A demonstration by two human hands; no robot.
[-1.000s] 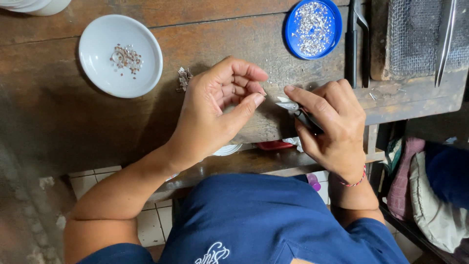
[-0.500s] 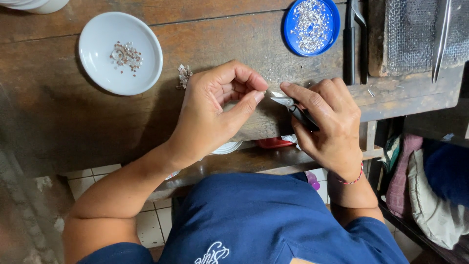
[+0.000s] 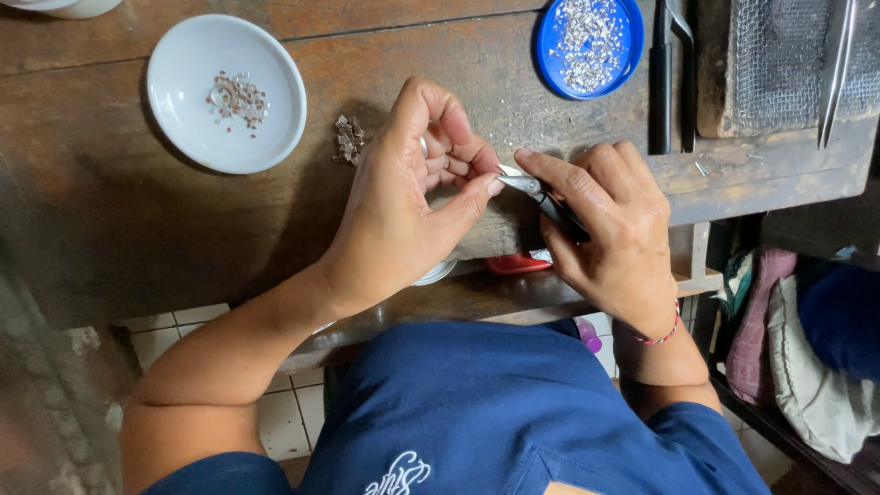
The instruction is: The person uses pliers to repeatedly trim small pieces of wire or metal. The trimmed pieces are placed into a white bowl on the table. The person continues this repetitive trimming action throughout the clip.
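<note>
Over the front edge of a dark wooden desk [image 3: 110, 211], the left hand [image 3: 403, 220] curls inward, its thumb and fingers [image 3: 477, 188] pressed together around something too small to make out. The right hand [image 3: 614, 238] sits just beside it, fingers closed around the dark handles of small pliers [image 3: 548, 203], with the forefinger stretched along the top. The metal tip of the pliers touches the left thumb and fingertips, so the tiny piece being worked lies right where the two hands meet, above the desk's front edge. A red-and-white thread bracelet [image 3: 662, 334] circles the right wrist. Farther back on the desk, to the left, a white dish [image 3: 174, 101] holds a small scatter of tiny metal bits, and a little heap of similar bits [image 3: 348, 139] lies on the bare wood just beside the left hand. A blue round lid [image 3: 550, 55] full of silvery bits sits behind the right hand, next to a black tool [image 3: 662, 82] lying flat. At the far right, long metal tweezers [image 3: 836, 73] rest on a wire mesh pad [image 3: 779, 55]. The person wears a dark blue shirt [image 3: 477, 412].
</note>
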